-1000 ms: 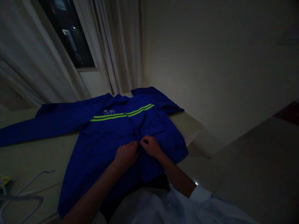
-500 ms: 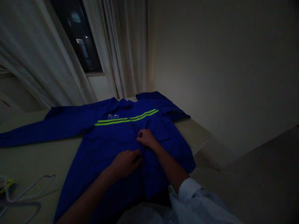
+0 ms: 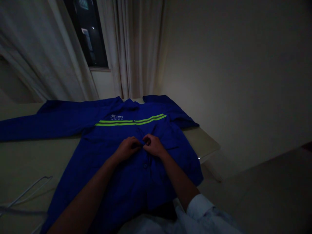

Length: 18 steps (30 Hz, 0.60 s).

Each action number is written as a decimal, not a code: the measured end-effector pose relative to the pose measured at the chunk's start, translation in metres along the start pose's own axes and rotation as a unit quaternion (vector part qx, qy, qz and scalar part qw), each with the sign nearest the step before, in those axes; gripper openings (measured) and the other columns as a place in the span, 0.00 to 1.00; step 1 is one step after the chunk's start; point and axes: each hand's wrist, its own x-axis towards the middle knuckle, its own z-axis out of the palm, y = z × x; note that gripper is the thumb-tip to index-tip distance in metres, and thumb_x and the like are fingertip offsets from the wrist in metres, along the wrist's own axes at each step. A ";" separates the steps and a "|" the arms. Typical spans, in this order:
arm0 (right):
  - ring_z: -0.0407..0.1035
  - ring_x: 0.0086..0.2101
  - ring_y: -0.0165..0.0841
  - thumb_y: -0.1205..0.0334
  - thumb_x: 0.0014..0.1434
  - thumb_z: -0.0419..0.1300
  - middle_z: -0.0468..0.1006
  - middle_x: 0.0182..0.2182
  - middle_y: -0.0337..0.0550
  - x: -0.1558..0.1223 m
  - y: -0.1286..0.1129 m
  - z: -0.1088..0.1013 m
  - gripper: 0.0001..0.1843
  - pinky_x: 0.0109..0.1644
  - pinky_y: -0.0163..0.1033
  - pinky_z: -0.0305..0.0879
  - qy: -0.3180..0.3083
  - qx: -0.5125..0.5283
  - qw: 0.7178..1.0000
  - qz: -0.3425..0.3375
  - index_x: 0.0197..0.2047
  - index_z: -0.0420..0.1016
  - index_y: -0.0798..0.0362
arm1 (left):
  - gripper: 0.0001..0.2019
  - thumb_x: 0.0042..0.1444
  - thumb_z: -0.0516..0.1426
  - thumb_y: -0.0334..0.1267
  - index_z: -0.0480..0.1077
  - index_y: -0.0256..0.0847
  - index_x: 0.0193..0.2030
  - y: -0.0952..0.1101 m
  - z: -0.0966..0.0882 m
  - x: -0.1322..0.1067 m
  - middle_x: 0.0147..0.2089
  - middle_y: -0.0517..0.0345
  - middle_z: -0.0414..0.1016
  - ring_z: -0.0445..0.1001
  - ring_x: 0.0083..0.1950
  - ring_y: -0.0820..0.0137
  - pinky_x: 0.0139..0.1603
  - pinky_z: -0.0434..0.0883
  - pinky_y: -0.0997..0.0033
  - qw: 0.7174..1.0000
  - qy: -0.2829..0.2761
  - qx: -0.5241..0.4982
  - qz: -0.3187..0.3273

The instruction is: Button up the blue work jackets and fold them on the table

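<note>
A blue long-sleeved work jacket (image 3: 109, 182) lies front up, with a yellow-green striped band across its chest and a white logo on one side. At the front opening, just below the band, my left hand (image 3: 128, 148) pinches the cloth by one edge. My right hand (image 3: 153, 145) is closed on the other edge, almost touching the left fingertips. A dark button (image 3: 145, 166) shows on the front below my hands. Whatever lies between the fingertips is too small and dark to make out.
Beneath the jacket is a pale table (image 3: 206, 143), its corner at the right. White wire hangers (image 3: 26, 195) lie at the lower left. Behind the table hang light curtains (image 3: 134, 48) beside a dark window (image 3: 89, 35), with a plain wall (image 3: 231, 81) to the right.
My left hand has moved up and right along the jacket front to meet the right hand, which stays nearly in place. The lower button has come into sight. The view has shifted slightly.
</note>
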 end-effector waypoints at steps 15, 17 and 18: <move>0.66 0.28 0.27 0.71 0.47 0.69 0.72 0.31 0.34 -0.002 0.004 -0.006 0.13 0.33 0.33 0.62 -0.036 -0.019 0.999 -0.033 0.37 0.75 0.52 | 0.08 0.61 0.60 0.29 0.76 0.44 0.45 -0.003 -0.003 -0.003 0.44 0.57 0.81 0.77 0.46 0.63 0.47 0.70 0.66 1.000 0.003 0.010 -0.002; 0.67 0.28 0.28 0.71 0.48 0.67 0.73 0.29 0.34 -0.001 0.003 -0.005 0.10 0.33 0.34 0.63 -0.021 -0.020 0.999 -0.030 0.36 0.77 0.53 | 0.11 0.59 0.60 0.27 0.76 0.44 0.46 -0.004 -0.005 -0.003 0.43 0.58 0.80 0.77 0.44 0.66 0.44 0.70 0.69 1.000 -0.004 -0.009 -0.004; 0.67 0.27 0.28 0.71 0.49 0.67 0.74 0.29 0.35 -0.001 0.003 -0.004 0.09 0.33 0.34 0.64 -0.013 -0.016 0.999 -0.028 0.35 0.77 0.53 | 0.11 0.59 0.60 0.26 0.75 0.44 0.46 -0.003 -0.006 -0.003 0.42 0.59 0.80 0.77 0.42 0.66 0.43 0.69 0.69 1.000 -0.003 -0.013 -0.002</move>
